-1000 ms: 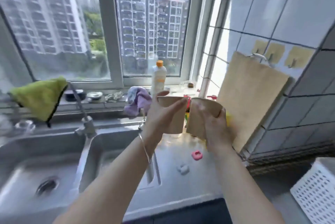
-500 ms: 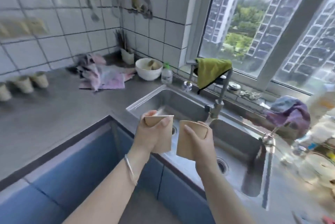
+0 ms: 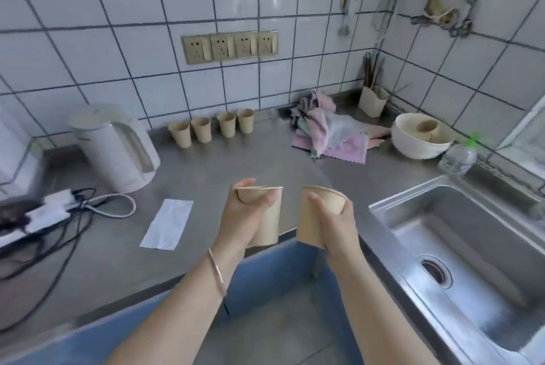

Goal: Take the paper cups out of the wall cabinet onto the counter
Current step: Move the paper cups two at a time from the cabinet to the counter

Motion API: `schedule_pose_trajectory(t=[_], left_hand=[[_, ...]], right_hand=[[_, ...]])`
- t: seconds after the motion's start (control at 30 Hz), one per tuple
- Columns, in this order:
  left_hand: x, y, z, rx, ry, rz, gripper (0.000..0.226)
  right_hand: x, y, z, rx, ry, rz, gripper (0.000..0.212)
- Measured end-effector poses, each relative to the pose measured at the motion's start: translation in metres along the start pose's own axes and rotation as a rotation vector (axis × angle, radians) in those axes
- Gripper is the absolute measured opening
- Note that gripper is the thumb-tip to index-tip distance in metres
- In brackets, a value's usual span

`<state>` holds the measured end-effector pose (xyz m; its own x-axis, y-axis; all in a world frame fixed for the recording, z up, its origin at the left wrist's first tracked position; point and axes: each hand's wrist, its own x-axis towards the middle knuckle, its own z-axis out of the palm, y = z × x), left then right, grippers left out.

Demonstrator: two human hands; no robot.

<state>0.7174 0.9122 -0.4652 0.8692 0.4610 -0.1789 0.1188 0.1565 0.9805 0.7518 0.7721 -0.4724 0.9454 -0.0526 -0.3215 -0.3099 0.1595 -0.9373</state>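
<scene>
Two tan paper cups are up in the air, one per hand, held over the front edge of the grey steel counter [image 3: 241, 167]. The left hand [image 3: 244, 217] has its grip wrapped around the left tan paper cup [image 3: 267, 217], thumb pressed on the near side just under the rim, fingers curled round the far side. The right hand [image 3: 336, 226] grips the right tan paper cup [image 3: 312, 217] the same way, thumb across the front of it, and this cup tilts a little. The two cups sit just beside each other with a narrow gap between them, both mouths up, neither touching the counter.

Back by the white tiled wall [image 3: 118, 10], a row of four matching tan paper cups [image 3: 211, 128] stands upright on the counter, well apart from the hands. To the left sits a white electric kettle [image 3: 113, 146], with a white folded paper sheet [image 3: 166, 224] lying flat in front of it. A crumpled pink cloth [image 3: 330, 131] lies toward the corner, a white round bowl [image 3: 421, 136] beside it. The steel sink basin [image 3: 472, 246] opens on the right.
</scene>
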Motion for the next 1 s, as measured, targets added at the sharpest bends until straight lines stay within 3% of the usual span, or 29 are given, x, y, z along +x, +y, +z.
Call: schedule_pose_trajectory(t=[0.43, 0.7, 1.0], left_hand=[[0.175, -0.005, -0.071, -0.133, 0.291, -0.067, 0.046], [0.272, -0.019, -0.102, -0.181, 0.428, -0.139, 0.071], [0.355, -0.05, -0.123, -0.071, 0.495, -0.15, 0.088]], right_hand=[[0.145, 0.005, 0.172, -0.221, -0.316, 0.053, 0.053], [0.251, 0.003, 0.256, -0.403, -0.62, 0.165, 0.04], [0.314, 0.038, 0.31, -0.389, -0.586, 0.144, 0.04]])
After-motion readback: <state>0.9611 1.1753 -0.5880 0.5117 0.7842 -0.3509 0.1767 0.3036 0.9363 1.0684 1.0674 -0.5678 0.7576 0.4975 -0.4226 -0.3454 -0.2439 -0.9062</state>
